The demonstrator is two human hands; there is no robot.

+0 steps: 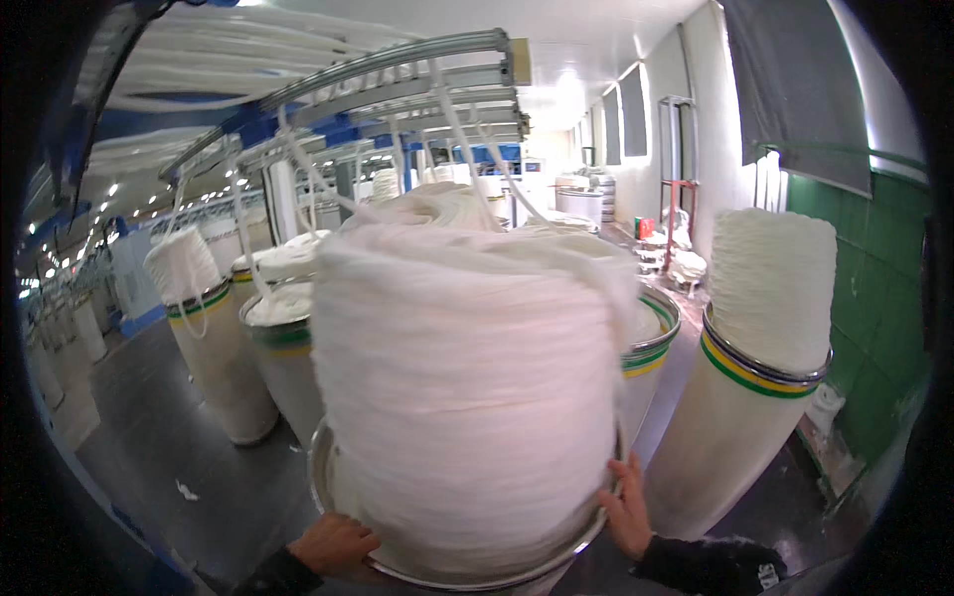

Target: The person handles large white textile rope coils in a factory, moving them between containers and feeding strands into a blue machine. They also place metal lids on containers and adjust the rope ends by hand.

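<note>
Left hand, right hand clamped on can rim; dark floor, green wall.

A: What is the person wearing?
B: A black left sleeve and a black right sleeve. The right one carries white flecks and a small pale marking.
A: And the hands?
B: Bare.

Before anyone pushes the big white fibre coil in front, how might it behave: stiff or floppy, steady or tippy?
The white fibre coil probably feels soft and floppy, as its loose top layers droop. It may lean or topple if pushed high, since it rises well above the can rim.
</note>
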